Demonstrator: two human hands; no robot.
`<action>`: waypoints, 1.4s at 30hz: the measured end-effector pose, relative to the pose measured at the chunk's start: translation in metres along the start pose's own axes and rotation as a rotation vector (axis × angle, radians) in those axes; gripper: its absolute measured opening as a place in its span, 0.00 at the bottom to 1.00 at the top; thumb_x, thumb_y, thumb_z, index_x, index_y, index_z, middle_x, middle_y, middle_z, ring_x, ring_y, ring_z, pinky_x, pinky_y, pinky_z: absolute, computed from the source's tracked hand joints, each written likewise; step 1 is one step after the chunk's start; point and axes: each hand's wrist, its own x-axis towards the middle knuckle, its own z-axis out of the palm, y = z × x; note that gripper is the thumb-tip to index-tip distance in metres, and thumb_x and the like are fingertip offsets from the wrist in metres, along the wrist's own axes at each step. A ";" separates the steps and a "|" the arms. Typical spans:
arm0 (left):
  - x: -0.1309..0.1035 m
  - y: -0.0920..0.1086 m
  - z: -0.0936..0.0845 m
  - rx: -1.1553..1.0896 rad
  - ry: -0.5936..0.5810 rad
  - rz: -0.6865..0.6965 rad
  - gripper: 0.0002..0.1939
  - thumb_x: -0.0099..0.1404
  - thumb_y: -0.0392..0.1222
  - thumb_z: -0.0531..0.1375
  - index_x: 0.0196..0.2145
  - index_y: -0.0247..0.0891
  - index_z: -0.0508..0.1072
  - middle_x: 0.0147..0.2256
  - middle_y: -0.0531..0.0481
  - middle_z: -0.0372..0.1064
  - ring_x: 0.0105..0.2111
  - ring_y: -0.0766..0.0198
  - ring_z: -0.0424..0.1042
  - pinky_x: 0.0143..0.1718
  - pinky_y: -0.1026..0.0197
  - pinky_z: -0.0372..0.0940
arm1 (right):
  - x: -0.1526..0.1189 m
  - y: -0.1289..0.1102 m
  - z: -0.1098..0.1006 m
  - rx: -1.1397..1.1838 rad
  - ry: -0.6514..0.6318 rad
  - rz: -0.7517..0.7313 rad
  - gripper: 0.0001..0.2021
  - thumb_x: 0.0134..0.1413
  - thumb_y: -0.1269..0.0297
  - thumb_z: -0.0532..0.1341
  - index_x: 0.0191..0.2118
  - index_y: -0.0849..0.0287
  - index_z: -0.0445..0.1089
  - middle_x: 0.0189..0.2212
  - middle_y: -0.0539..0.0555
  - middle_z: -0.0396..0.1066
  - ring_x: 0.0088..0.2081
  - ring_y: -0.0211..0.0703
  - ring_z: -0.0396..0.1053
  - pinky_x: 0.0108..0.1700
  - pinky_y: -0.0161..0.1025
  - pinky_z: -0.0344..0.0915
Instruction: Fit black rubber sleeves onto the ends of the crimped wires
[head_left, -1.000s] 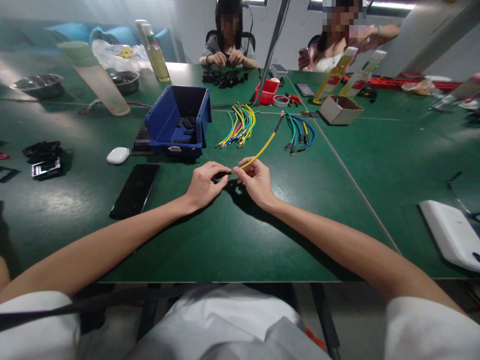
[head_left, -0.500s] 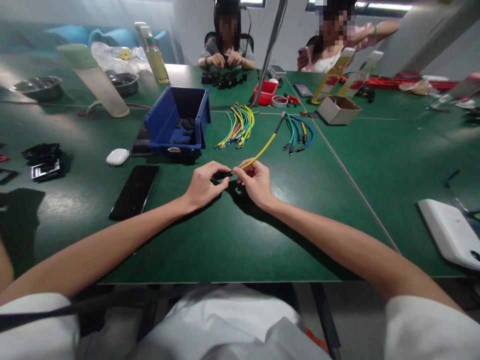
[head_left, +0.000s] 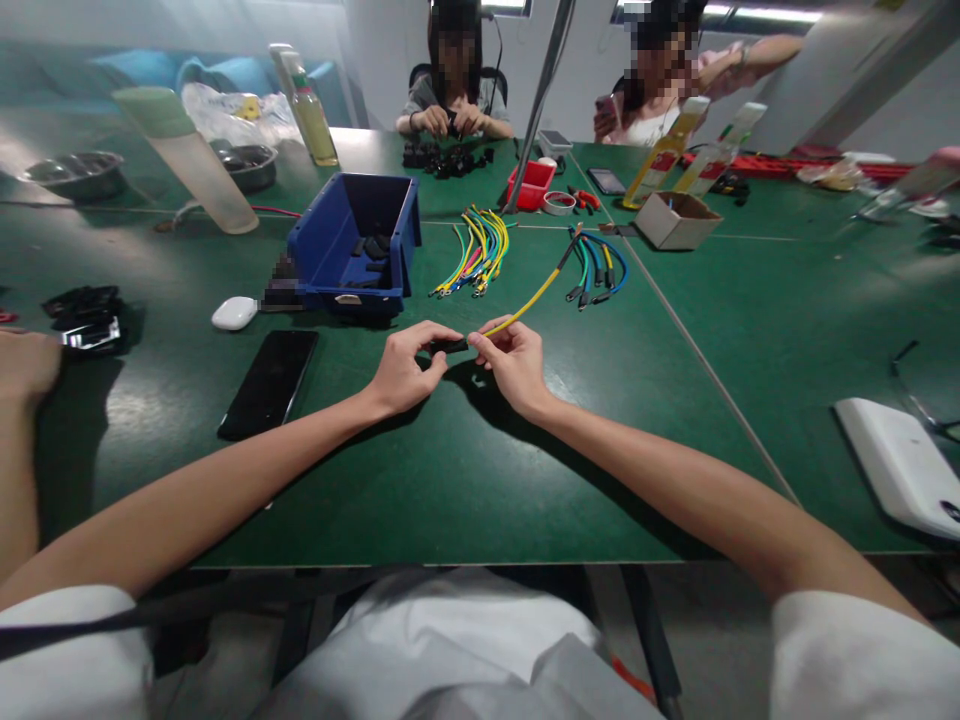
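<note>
My right hand (head_left: 516, 368) pinches a yellow cable (head_left: 534, 298) near its lower end, just right of the middle of the table. The cable rises to the right and ends in a black-sleeved, copper-coloured tip. My left hand (head_left: 409, 368) has its fingers around a small black sleeve (head_left: 450, 346), with the thumb slightly lower. The sleeve lies in line with the cable's near end; the fingers hide where they meet. Beyond my hands are a bundle of yellow and green cables (head_left: 484, 250) and a smaller bundle of blue and green cables (head_left: 616, 265).
A blue bin (head_left: 352, 215) with black pieces stands behind my left hand. A phone (head_left: 270, 385) and white earbud case (head_left: 235, 314) lie left. Another person's hand (head_left: 26, 365) is at the far left, near black parts (head_left: 86, 315). Two people sit across the table.
My left thumb has drawn down slightly from the black sleeve. The cable's far tip has shifted a little right. Another person's hand has come in at the left edge.
</note>
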 end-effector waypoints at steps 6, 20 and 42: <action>0.000 -0.001 0.002 -0.004 0.009 -0.013 0.12 0.61 0.32 0.58 0.41 0.36 0.77 0.39 0.46 0.76 0.38 0.61 0.76 0.38 0.61 0.71 | 0.000 -0.001 0.001 -0.004 0.009 0.017 0.14 0.46 0.55 0.70 0.30 0.59 0.68 0.22 0.47 0.67 0.22 0.34 0.64 0.26 0.35 0.65; 0.001 -0.003 0.002 0.002 0.019 -0.016 0.10 0.60 0.33 0.60 0.39 0.37 0.78 0.35 0.48 0.76 0.33 0.65 0.73 0.33 0.64 0.68 | 0.000 -0.002 0.001 0.012 0.004 0.023 0.15 0.42 0.53 0.72 0.28 0.59 0.70 0.22 0.48 0.69 0.22 0.34 0.64 0.26 0.34 0.66; 0.001 -0.005 0.004 -0.044 0.001 -0.013 0.10 0.60 0.33 0.60 0.39 0.36 0.78 0.34 0.47 0.75 0.33 0.64 0.73 0.35 0.62 0.68 | 0.002 0.005 -0.002 -0.018 -0.030 0.041 0.14 0.42 0.55 0.72 0.29 0.59 0.74 0.24 0.50 0.71 0.23 0.35 0.65 0.26 0.35 0.64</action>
